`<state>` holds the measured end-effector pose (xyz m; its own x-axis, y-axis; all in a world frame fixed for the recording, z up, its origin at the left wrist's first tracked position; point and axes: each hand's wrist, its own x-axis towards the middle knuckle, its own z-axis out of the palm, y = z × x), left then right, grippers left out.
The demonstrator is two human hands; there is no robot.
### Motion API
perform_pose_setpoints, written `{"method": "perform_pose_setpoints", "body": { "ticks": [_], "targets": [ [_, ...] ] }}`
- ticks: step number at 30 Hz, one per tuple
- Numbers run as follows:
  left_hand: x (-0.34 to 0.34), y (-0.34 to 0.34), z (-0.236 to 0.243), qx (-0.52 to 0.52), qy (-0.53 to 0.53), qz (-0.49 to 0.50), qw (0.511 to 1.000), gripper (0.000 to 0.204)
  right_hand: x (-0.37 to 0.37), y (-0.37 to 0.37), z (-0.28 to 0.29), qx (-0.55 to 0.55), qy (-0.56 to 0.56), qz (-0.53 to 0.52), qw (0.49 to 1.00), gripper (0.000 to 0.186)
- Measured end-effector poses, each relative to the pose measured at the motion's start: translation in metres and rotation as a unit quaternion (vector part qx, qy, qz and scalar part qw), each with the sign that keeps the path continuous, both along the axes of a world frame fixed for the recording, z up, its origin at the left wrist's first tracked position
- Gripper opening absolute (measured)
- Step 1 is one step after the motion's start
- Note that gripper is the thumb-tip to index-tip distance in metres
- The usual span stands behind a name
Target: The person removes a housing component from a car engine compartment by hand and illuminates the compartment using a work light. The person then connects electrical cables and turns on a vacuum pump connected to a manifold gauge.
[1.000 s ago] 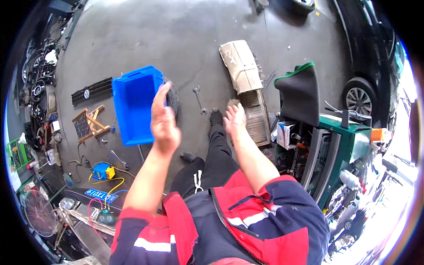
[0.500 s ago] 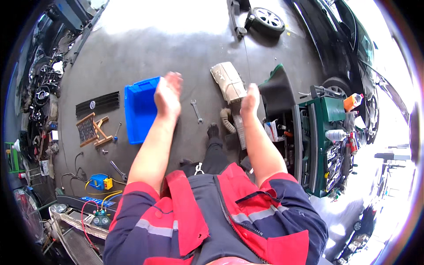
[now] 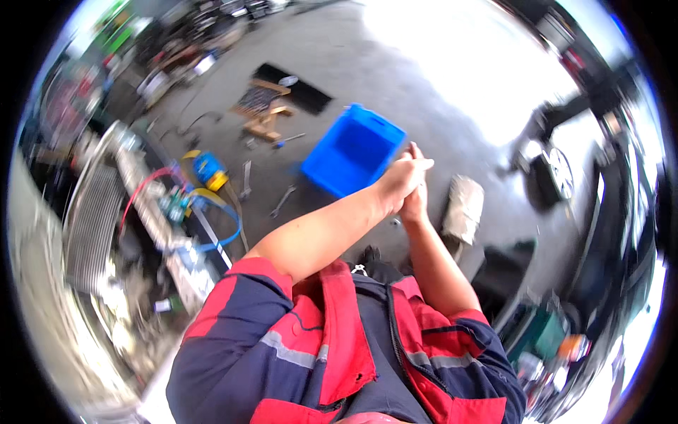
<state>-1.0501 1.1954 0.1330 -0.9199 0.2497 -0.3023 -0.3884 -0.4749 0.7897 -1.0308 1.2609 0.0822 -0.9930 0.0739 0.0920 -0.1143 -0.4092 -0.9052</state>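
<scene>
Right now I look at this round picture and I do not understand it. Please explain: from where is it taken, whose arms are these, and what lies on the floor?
The picture comes from a wide fisheye camera worn on a person's head and looking down, so straight edges bend near the rim. There is no machine here. The two bare forearms rising from the lower edge belong to that person, who wears a red and dark blue work jacket. The left hand and the right hand are pressed together in front of the body; I see nothing held in them. Beyond them, on the grey concrete floor, sits a blue plastic bin. Left of it lie a wrench, a small wooden frame and a yellow and blue tool. The picture is blurred, so small things stay unclear.
</scene>
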Motion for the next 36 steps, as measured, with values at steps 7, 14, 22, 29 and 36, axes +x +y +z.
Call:
{"method": "perform_pose_setpoints", "body": {
  "ticks": [7,14,22,29,36],
  "targets": [
    [0.098,-0.22,-0.092,-0.574,0.104,0.182,0.792,0.044,-0.025,-0.004,-0.14,0.411,-0.116,0.374,0.823,0.041],
    [0.542,-0.3,-0.204,-0.727,-0.329,0.026,0.602,0.038,-0.024,0.115,-0.31,0.747,0.028,0.594,0.296,0.02],
    [0.813,-0.126,-0.244,-0.549,-0.659,0.147,0.493,0.027,-0.069,-0.054,-0.224,0.731,0.429,0.527,0.064,0.02],
    [0.852,-0.111,-0.292,-0.449,-0.688,0.279,0.498,0.034,0.035,-0.316,-0.172,0.678,0.223,0.516,0.474,0.025],
    [0.881,-0.291,-0.182,-0.455,-0.528,0.452,0.557,0.042,0.197,-0.465,-0.161,0.524,0.183,0.58,0.596,0.032]
  ]
}}
